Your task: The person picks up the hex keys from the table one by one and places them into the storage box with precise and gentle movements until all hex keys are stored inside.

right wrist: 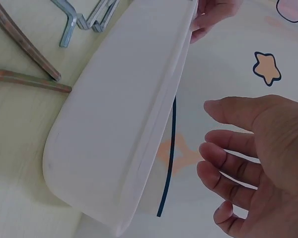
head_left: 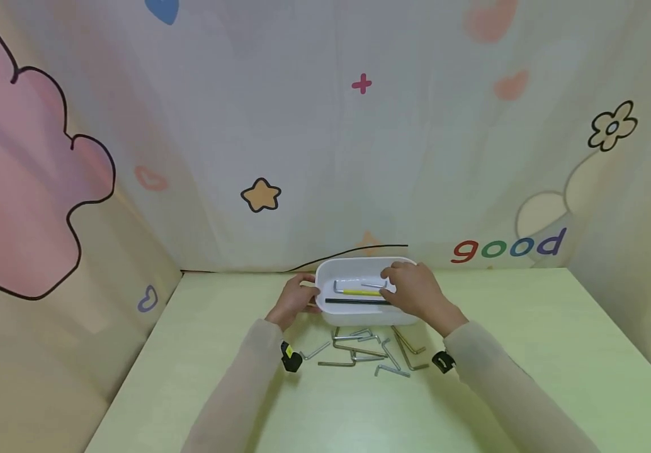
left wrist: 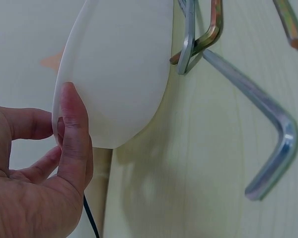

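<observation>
A white plastic tub stands at the back of the table. My left hand pinches the rim at its left end, thumb outside, as the left wrist view shows too. Over the right end hovers my right hand, its fingers loosely bent and apart, with nothing between them in the right wrist view. Inside the tub lie a black stick, a yellow stick and a small silver hex key. Some of the inside is hidden by my right hand.
Several silver and brass-coloured hex keys lie loose in front of the tub, among them a silver hex key and a brass-coloured hex key. A printed curtain hangs close behind the tub.
</observation>
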The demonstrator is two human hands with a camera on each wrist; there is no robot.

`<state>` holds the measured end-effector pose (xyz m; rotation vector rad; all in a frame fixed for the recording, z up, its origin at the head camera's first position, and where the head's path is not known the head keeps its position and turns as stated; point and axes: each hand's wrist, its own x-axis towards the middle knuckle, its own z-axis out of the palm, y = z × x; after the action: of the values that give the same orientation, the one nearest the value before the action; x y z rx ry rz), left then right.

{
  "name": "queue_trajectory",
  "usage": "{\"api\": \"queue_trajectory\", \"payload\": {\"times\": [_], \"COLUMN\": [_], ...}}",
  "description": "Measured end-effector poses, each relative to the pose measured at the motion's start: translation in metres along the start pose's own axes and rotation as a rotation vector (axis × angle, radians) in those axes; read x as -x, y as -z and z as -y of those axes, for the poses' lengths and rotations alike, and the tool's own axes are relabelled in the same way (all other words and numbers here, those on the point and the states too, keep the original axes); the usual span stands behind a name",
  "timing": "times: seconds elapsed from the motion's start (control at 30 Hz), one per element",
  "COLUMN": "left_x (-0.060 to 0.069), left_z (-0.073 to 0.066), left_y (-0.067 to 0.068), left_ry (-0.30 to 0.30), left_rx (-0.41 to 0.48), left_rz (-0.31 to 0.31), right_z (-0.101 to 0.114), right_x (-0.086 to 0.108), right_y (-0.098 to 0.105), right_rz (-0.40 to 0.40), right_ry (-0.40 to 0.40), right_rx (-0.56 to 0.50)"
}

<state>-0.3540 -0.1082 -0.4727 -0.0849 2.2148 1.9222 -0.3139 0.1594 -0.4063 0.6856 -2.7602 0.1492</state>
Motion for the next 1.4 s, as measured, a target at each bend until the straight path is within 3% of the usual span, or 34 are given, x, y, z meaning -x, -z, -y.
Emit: {"api": "queue_trajectory", "payload": {"times": [0.23, 0.77, 1.4], "left_x": [0.001, 0.004, 0.006], "left_z": [0.002, -0.002, -0.001], "left_y": [-0.001, 0.0, -0.001], "left_ry": [-0.008, -0.004, 0.001], "left_rx": [0.004, 0.003, 0.009], "left_rz": [-0.003, -0.015, 0.007], "right_z": [0.008, 0.021, 0.03], "right_x": [0.014, 0.046, 0.081], "right_y": [-0.001, -0.001, -0.018], "right_rz": [-0.038, -0.023, 0.0], "right_ry": [0.037, 0.055, 0.123], "right_rx": [0.022, 0.002, 0.034]}}
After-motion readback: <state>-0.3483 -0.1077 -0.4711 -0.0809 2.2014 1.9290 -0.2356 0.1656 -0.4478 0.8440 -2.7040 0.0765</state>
